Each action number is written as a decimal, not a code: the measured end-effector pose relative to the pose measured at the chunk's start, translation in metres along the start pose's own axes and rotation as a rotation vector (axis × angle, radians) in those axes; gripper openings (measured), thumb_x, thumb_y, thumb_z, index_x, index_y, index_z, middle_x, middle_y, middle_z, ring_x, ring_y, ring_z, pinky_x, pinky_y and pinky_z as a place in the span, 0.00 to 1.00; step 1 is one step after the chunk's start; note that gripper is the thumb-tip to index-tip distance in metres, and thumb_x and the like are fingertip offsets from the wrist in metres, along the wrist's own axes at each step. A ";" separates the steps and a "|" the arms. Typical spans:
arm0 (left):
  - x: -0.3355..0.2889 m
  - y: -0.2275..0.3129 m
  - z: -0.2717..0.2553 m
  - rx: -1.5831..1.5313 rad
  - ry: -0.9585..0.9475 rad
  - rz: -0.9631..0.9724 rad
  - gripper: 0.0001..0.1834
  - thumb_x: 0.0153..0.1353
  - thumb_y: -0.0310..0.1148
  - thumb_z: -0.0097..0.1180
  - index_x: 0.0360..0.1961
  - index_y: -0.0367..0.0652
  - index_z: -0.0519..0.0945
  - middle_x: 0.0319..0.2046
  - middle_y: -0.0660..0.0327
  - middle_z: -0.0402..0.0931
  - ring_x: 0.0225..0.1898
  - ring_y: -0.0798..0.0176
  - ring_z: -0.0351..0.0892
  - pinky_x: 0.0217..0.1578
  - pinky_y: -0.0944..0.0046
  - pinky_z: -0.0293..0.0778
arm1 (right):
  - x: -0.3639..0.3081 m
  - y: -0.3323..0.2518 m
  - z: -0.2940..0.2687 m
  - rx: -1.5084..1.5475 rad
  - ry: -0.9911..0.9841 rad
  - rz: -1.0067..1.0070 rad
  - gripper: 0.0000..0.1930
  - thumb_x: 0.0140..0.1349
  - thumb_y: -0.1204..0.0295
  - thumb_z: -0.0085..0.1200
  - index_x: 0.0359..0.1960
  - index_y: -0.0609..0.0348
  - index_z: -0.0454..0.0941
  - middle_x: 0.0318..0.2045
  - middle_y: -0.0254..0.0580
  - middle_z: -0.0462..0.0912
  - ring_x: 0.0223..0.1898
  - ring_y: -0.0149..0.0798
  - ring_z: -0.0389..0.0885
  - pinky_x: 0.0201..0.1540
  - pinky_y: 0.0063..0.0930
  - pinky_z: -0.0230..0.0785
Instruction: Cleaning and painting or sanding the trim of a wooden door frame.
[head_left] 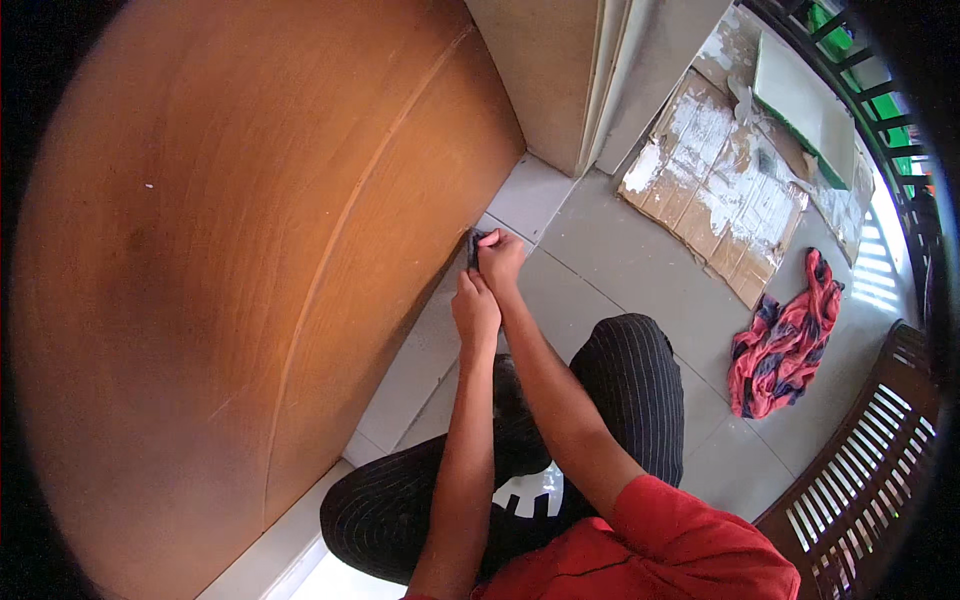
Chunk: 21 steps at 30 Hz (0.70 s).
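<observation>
A brown wooden door fills the left side of the view. By its lower edge, both of my hands are close together, low over the floor tiles. My right hand is closed in a fist around a small dark grey piece, which touches or nearly touches the door edge; whether it is cloth or something stiffer cannot be told. Just below it, my left hand is closed with its fingers curled, near the right wrist. What its fingers hold, if anything, is hidden.
A door frame rises at the top middle. Flattened, white-stained cardboard lies on the tiled floor at right, with a pale green-edged board on it. Nearby are a crumpled red-and-black cloth and a brown slatted chair.
</observation>
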<state>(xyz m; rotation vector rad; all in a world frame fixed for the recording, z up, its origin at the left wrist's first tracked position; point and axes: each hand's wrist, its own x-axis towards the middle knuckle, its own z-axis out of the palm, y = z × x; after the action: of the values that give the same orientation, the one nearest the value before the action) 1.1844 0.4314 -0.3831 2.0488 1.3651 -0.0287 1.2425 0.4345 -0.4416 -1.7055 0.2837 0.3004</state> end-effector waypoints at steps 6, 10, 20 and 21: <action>0.008 -0.008 -0.006 -0.011 -0.014 0.047 0.20 0.64 0.43 0.33 0.38 0.37 0.71 0.35 0.36 0.73 0.39 0.32 0.71 0.39 0.42 0.66 | 0.002 -0.004 0.008 -0.215 0.027 -0.025 0.04 0.39 0.83 0.50 0.14 0.61 0.75 0.16 0.50 0.76 0.19 0.42 0.75 0.25 0.33 0.66; 0.004 -0.006 -0.002 0.016 -0.042 0.062 0.19 0.64 0.42 0.34 0.38 0.37 0.71 0.34 0.36 0.73 0.38 0.33 0.71 0.38 0.42 0.66 | 0.001 0.002 0.002 -0.098 -0.014 -0.020 0.05 0.40 0.83 0.50 0.14 0.60 0.76 0.17 0.49 0.77 0.20 0.39 0.76 0.26 0.32 0.67; -0.001 -0.001 0.001 0.019 -0.050 0.006 0.19 0.64 0.41 0.34 0.39 0.36 0.70 0.36 0.36 0.73 0.39 0.33 0.71 0.39 0.42 0.65 | 0.004 0.008 -0.001 0.089 -0.039 -0.022 0.04 0.40 0.83 0.50 0.14 0.61 0.75 0.19 0.47 0.79 0.21 0.35 0.76 0.26 0.30 0.67; 0.000 -0.003 0.001 0.023 -0.029 0.034 0.18 0.64 0.41 0.34 0.38 0.36 0.70 0.34 0.36 0.74 0.37 0.33 0.72 0.38 0.42 0.66 | 0.004 0.008 -0.001 0.089 -0.028 -0.054 0.04 0.40 0.83 0.49 0.14 0.61 0.75 0.18 0.48 0.79 0.20 0.37 0.76 0.26 0.31 0.66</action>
<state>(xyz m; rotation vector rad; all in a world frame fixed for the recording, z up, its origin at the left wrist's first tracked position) 1.1828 0.4317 -0.3854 2.0820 1.3183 -0.0594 1.2431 0.4327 -0.4498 -1.6173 0.2269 0.2673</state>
